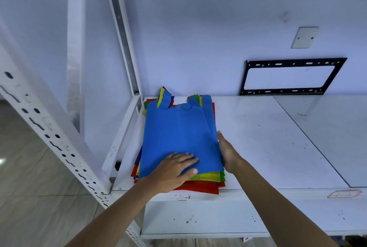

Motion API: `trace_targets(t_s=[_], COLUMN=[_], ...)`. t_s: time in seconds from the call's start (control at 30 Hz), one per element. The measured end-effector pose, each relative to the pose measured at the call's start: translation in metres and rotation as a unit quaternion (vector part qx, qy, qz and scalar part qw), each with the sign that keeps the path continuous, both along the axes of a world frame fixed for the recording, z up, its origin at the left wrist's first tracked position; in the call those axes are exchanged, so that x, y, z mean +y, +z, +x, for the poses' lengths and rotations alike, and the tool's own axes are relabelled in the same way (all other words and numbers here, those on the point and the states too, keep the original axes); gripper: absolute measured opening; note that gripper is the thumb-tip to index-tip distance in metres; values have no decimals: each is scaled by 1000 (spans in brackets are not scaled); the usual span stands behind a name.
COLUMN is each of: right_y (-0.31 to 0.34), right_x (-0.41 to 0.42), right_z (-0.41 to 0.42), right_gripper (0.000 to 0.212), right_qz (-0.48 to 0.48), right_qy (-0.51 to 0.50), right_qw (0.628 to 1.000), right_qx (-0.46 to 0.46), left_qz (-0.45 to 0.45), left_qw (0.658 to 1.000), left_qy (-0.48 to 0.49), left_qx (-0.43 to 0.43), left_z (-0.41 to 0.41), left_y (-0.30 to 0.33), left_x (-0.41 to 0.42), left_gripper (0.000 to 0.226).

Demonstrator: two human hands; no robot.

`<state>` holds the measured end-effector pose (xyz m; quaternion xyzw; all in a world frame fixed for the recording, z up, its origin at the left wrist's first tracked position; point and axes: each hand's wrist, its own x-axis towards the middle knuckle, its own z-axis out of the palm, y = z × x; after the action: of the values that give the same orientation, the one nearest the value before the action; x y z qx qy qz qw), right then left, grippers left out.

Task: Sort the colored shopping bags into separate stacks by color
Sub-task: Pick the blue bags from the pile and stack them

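One mixed pile of flat shopping bags lies at the left end of the white shelf [268,137]. A blue bag [176,133] is on top, handles pointing to the wall. Green and yellow bag edges [210,176] and a red bag [200,187] stick out at the near side; purple shows at the left. My left hand [174,169] rests flat on the blue bag's near part, fingers spread. My right hand [227,151] is at the pile's right edge, thumb on top and fingers hidden under the blue bag's edge.
A white slotted upright post [49,127] stands at the near left, another at the back corner [123,34]. A black metal bracket [292,76] and a blank plate [304,37] are on the wall. A lower shelf [218,219] runs beneath.
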<state>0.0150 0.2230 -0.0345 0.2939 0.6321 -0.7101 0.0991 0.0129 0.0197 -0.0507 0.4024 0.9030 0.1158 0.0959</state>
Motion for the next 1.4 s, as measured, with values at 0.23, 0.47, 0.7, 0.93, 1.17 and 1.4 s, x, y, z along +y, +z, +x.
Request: trace_targets(t_s=[0.23, 0.47, 0.7, 0.93, 1.17, 1.4], right_y=[1, 14, 28, 21, 7, 46], right_x=[-5, -4, 10, 33, 27, 73], right_z=[-7, -3, 1, 22, 22, 24], right_gripper=[30, 32, 30, 25, 36, 32], right_qz=[180, -11, -117, -111, -43, -156], right_qy=[95, 28, 70, 135, 109, 87], right_qw=[979, 996, 988, 984, 993, 984], right_qx=[17, 81, 72, -22, -24, 24], left_qz=[159, 217, 370, 319, 319, 307], left_qw=[968, 861, 638, 677, 742, 767], left_qy=[161, 442, 380, 418, 431, 394], left_qx=[-110, -125, -559, -515, -401, -403], left_z=[-25, -75, -82, -80, -84, -97], left_y=[2, 21, 50, 35, 28, 76], left_x=[-30, -69, -78, -56, -42, -5], left_gripper=[90, 51, 29, 36, 33, 17])
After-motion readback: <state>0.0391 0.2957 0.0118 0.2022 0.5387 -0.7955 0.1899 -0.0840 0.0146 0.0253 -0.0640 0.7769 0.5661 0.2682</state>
